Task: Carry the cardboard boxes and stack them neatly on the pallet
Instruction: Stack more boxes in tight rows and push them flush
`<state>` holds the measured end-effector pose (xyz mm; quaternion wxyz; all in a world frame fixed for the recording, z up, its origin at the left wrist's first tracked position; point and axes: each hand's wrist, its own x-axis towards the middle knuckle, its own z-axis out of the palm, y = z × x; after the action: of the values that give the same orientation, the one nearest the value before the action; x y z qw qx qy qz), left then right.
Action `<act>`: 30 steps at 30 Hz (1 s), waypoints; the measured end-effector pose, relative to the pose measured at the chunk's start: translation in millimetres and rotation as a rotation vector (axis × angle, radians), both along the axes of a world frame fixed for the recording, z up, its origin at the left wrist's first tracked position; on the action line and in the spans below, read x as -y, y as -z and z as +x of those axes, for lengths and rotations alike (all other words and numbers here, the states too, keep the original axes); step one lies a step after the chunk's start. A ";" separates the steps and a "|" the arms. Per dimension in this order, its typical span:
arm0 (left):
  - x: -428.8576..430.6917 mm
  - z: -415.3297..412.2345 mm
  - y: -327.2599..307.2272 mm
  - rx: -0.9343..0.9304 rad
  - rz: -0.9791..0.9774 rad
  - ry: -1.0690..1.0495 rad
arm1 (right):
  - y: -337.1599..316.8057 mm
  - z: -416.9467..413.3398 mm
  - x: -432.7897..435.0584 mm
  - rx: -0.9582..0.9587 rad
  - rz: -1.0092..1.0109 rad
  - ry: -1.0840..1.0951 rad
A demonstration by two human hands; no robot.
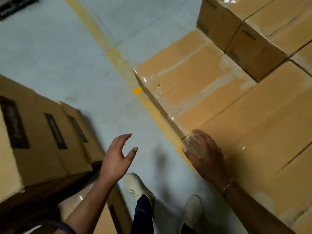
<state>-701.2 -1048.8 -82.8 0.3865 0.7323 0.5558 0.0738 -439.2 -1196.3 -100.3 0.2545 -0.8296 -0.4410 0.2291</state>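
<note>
A large block of taped cardboard boxes [194,78] fills the right side, with a higher layer [253,31] at the top right. My right hand [205,152] lies on the near corner of the closest box [263,125], fingers on its top and thumb over the side edge. My left hand [118,156] hovers in the air over the floor, fingers spread and relaxed, holding nothing. A second stack of boxes [37,137] with dark printed labels stands on the left, just beside my left forearm.
A yellow line [108,46] runs diagonally across the grey floor [50,48] between the two stacks. My two feet in light shoes [138,186] stand in the aisle. A dark object, perhaps a pallet [15,7], shows at the top left corner.
</note>
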 end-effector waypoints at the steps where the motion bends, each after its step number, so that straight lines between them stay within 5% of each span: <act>1: -4.9 -14.7 -10.8 0.005 0.050 -0.019 | -4.7 -10.1 -17.3 -0.031 -0.013 -0.046; 14: -91.8 -278.4 -115.9 0.049 0.419 -0.494 | -48.8 -289.7 -249.7 -0.381 -0.037 -0.538; 21: -114.8 -434.1 -71.6 -0.118 0.189 -0.863 | -44.0 -423.8 -318.0 -0.554 -0.222 -0.611; 30: -133.0 -494.6 -28.9 -0.271 0.050 -0.927 | 5.0 -494.0 -337.5 -0.536 -0.359 -0.600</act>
<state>-1195.8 -915.8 -53.9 0.2193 0.4197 0.8670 0.1554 -933.2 -858.8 -105.2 0.1340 -0.6072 -0.5337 0.5731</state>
